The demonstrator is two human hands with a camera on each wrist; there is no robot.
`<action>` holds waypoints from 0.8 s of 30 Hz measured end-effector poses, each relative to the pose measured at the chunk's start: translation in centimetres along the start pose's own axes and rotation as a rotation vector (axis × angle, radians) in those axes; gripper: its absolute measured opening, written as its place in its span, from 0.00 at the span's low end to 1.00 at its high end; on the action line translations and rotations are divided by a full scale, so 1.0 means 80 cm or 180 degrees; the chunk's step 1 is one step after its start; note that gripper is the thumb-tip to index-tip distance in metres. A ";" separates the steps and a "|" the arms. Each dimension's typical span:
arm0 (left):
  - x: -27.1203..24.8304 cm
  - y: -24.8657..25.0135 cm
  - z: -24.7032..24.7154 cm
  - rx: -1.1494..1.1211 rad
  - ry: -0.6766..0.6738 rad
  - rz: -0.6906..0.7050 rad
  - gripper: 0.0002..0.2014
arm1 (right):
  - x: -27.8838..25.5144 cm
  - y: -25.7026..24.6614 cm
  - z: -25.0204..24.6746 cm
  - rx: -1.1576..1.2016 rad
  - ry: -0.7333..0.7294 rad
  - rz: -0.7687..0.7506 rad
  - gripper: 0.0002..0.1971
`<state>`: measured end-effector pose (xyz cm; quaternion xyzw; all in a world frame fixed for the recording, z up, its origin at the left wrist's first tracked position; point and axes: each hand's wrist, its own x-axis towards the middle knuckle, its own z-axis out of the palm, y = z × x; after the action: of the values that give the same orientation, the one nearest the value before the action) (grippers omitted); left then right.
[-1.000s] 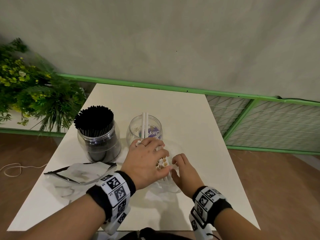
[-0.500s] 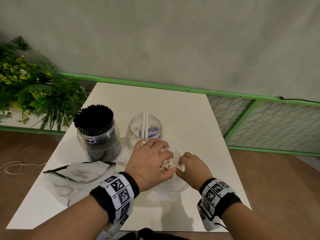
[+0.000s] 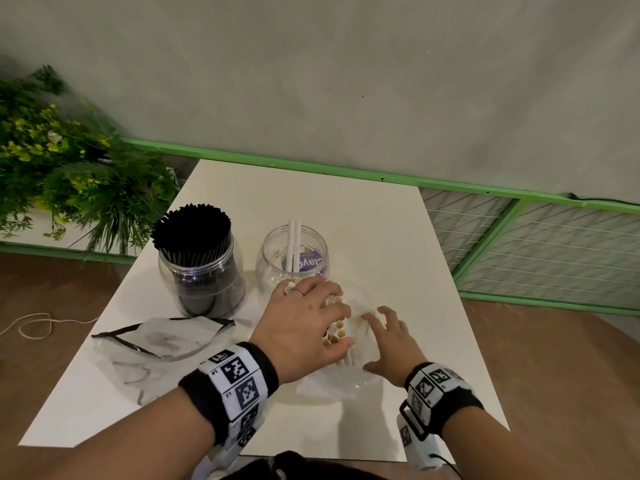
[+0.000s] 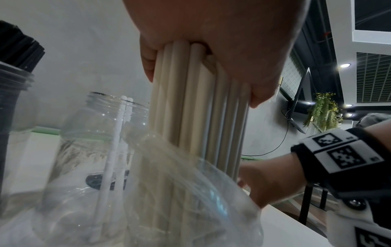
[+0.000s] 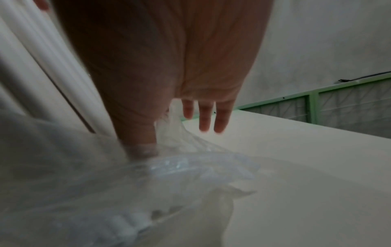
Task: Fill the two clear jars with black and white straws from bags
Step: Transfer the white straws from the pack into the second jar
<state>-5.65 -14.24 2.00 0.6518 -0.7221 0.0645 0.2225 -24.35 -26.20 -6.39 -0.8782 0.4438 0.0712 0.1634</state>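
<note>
Straws, white (image 3: 335,330): a thick bundle stands upright, clenched in the left hand (image 3: 300,326), fingers wrapped round its upper part, open ends showing past the knuckles. Lower ends sit inside a clear bag (image 4: 186,197) that slumps round them on the table (image 3: 363,216). Upright hold probably keeps the bundle squared so it can slide out in one piece.

Right hand (image 3: 391,341), at 3 o'clock of the bundle: thumb and, it seems, forefinger pinch the bag film low down, other fingers (image 5: 206,117) spread loose above the tabletop. Likely job: pin the bag so the straws lift free.

Clear jar (image 3: 292,261), at 12 o'clock of the left hand, just beyond it: two white straws only, leaning upright. Mouth open, near enough for a short carry.

Second jar (image 3: 202,275), at 10 o'clock: packed with black straws (image 3: 191,233). Its spent bag (image 3: 166,337) lies flat at 9 o'clock of the hands.

Judgement: black half done; white half barely begun. Risk: film clinging, straws splaying on exit.
</note>
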 end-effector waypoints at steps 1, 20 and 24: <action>0.000 0.000 0.000 -0.0005 0.0013 -0.0014 0.17 | -0.005 -0.001 -0.006 -0.0145 0.0380 -0.0177 0.41; 0.009 0.004 0.005 0.0017 -0.0159 -0.0002 0.18 | 0.001 0.004 0.003 -0.0075 -0.0110 -0.0500 0.57; 0.012 0.001 0.006 0.0019 -0.0199 0.0025 0.18 | -0.005 0.016 0.014 0.0409 0.0192 -0.0519 0.54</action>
<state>-5.88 -15.29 2.02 0.6513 -0.7311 0.0470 0.1977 -25.62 -26.22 -7.64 -0.9008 0.3792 0.0026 0.2113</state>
